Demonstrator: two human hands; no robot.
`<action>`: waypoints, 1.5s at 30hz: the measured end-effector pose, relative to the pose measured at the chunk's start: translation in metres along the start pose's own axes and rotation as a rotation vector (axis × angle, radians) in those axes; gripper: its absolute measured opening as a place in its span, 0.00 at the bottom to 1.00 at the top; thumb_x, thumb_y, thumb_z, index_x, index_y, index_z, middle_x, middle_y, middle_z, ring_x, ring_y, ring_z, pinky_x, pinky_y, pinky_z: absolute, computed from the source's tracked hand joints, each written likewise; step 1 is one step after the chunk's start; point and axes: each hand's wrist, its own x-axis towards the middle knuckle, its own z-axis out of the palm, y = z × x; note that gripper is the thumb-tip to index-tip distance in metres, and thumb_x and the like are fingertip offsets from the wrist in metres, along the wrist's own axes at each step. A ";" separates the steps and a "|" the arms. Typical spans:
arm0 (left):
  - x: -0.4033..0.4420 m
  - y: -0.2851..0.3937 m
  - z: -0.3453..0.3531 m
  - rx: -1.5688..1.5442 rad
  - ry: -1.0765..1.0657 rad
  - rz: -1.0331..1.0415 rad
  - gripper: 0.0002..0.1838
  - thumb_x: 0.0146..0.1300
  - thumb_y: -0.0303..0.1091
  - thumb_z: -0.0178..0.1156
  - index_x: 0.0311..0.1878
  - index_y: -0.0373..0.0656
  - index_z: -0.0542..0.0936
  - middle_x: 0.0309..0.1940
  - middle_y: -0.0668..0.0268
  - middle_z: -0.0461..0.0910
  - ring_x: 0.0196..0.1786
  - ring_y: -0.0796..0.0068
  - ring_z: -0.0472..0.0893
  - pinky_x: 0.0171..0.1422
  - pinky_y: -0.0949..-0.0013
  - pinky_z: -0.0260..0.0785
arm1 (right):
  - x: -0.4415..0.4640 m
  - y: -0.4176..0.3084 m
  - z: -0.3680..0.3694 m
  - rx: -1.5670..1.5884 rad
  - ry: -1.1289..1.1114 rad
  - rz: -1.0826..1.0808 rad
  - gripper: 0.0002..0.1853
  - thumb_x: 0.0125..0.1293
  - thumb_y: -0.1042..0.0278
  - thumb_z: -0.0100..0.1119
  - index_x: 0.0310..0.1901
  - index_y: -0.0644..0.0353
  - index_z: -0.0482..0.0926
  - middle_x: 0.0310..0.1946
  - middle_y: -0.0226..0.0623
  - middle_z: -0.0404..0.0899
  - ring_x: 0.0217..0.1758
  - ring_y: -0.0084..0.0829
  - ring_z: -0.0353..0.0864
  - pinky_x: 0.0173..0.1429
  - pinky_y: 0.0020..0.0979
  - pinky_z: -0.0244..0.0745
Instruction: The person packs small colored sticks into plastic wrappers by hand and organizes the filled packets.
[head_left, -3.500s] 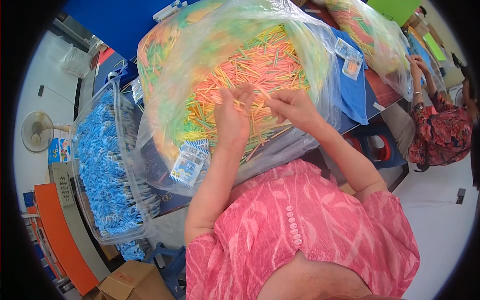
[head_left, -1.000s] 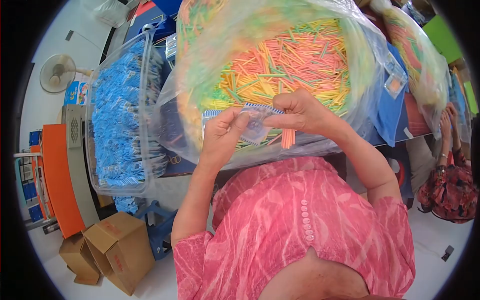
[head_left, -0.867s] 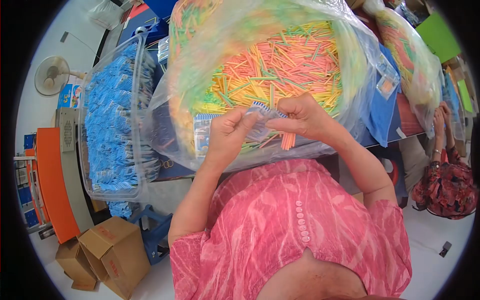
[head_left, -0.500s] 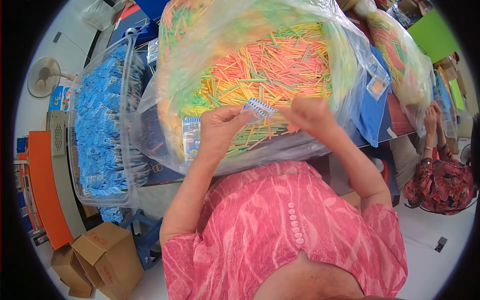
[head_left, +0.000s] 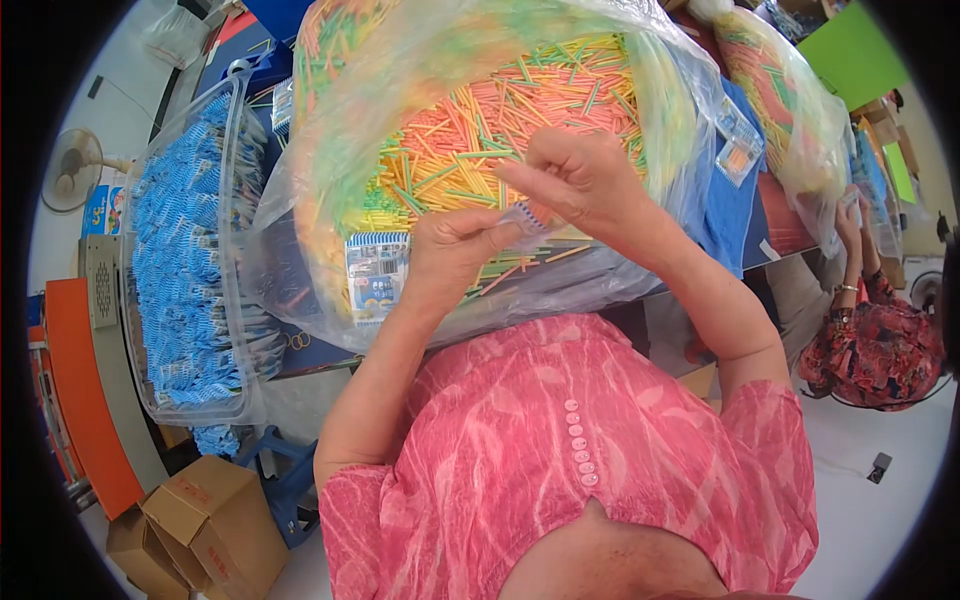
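Note:
My left hand [head_left: 455,255] pinches a small clear packet [head_left: 528,220] with a blue-and-white striped edge. Close above it, my right hand [head_left: 590,185] has its fingers curled in; whether anything is inside them is hidden. Something pinkish-orange shows at the packet, just under the right hand. Beneath both hands spreads a large clear plastic bag [head_left: 270,250] full of thin pink, yellow and green sticks [head_left: 480,130]. Beside my left wrist is another striped packet [head_left: 377,278] with blue print; I cannot tell what supports it.
On the left stands a clear tub [head_left: 243,330] heaped with blue striped packets [head_left: 185,250]. A blue cloth [head_left: 730,215] with packets [head_left: 738,150] lies right of the bag. Another stick-filled bag [head_left: 790,110] and a co-worker [head_left: 870,350] are farther right. Cardboard boxes [head_left: 215,520] sit lower left.
My right hand has moved up and left, nearer the packet, and has turned. My left hand keeps its pinch on the packet. The whole view has shifted slightly.

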 end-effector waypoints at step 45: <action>0.033 -0.004 0.032 -0.041 0.012 -0.042 0.13 0.66 0.27 0.61 0.52 0.33 0.80 0.41 0.58 0.85 0.46 0.73 0.84 0.54 0.72 0.75 | 0.099 0.147 -0.061 -1.107 -0.064 -0.291 0.04 0.56 0.71 0.55 0.30 0.61 0.78 0.33 0.41 0.76 0.40 0.39 0.80 0.41 0.38 0.77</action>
